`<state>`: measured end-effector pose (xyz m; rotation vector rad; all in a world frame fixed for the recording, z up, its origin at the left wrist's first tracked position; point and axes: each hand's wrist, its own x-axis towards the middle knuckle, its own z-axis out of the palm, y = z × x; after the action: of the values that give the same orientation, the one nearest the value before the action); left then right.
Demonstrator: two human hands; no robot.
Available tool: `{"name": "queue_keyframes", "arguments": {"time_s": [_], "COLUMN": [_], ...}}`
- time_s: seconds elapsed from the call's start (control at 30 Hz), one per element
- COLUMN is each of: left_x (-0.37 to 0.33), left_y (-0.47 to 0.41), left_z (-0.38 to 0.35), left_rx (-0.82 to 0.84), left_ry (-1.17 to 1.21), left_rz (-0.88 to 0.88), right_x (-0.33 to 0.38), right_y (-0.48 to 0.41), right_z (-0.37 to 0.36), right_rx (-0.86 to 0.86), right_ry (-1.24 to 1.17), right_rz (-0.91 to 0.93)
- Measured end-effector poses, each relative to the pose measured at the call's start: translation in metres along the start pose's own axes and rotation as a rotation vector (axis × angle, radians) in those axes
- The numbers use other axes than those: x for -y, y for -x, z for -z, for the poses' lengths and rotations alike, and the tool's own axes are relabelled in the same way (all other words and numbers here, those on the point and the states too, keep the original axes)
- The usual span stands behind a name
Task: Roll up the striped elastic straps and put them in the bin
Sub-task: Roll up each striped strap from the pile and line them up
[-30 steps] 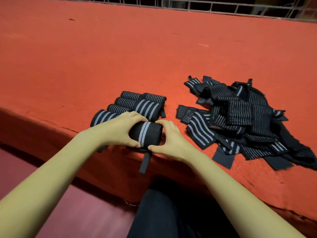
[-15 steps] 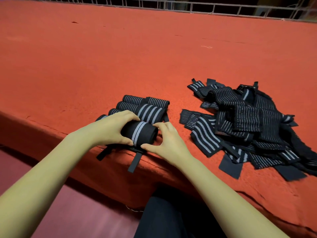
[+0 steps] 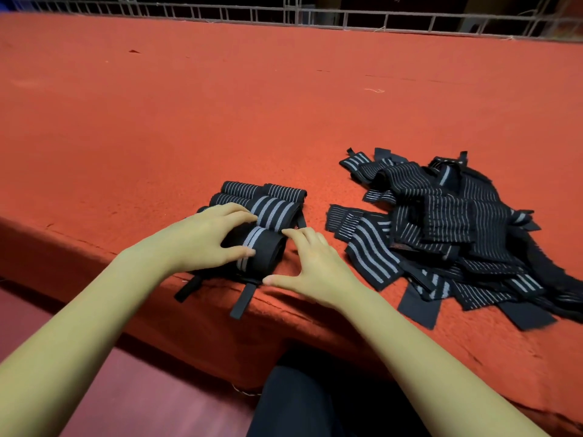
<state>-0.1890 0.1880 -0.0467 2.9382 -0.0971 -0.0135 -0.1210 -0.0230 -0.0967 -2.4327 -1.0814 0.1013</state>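
Red felt covers the desk (image 3: 189, 121), and at its near edge lies a rolled strap (image 3: 263, 247), black with pale grey stripes, its axis running roughly from 9 to 3 o'clock. The left hand (image 3: 202, 239) grips it from 9 o'clock: its fingers (image 3: 236, 212) curl over the top and the thumb presses the near face. The right hand (image 3: 315, 268) sits at 3 o'clock of the roll, its fingers spread and nearly straight, holding nothing. Its forefinger tip touches the roll's upper right end, and its thumb points to 9 o'clock along the desk edge just below the roll. Two black tabs (image 3: 243, 299) hang over the edge at 6 o'clock of the roll. Touching the roll at 12 o'clock is a stack of finished rolls (image 3: 274, 201), packed side by side. Near the right hand, at 3 o'clock, lies a loose heap of unrolled straps (image 3: 441, 216), tangled and overlapping. A wire railing (image 3: 315, 17) runs along the desk's far side at 12 o'clock. Dark trouser cloth (image 3: 299, 405) shows at 6 o'clock, below the desk
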Motion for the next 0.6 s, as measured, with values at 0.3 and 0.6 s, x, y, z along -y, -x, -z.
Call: {"name": "queue_keyframes", "arguments": {"time_s": [0.3,0.6], "left_x": [-0.101,-0.227], "left_y": [-0.072,-0.161], "left_z": [-0.011,-0.045], "left_rx": [-0.064,-0.207], "left_ry": [-0.279,-0.317], "left_rz": [-0.235,-0.411], "right_x": [-0.071,-0.168], "right_y": [0.033,0.084], "right_z": [0.084,0.148], "right_rx": [-0.142,-0.116], "right_ry": [0.332,0.496], "right_rz": [-0.101,-0.389]}}
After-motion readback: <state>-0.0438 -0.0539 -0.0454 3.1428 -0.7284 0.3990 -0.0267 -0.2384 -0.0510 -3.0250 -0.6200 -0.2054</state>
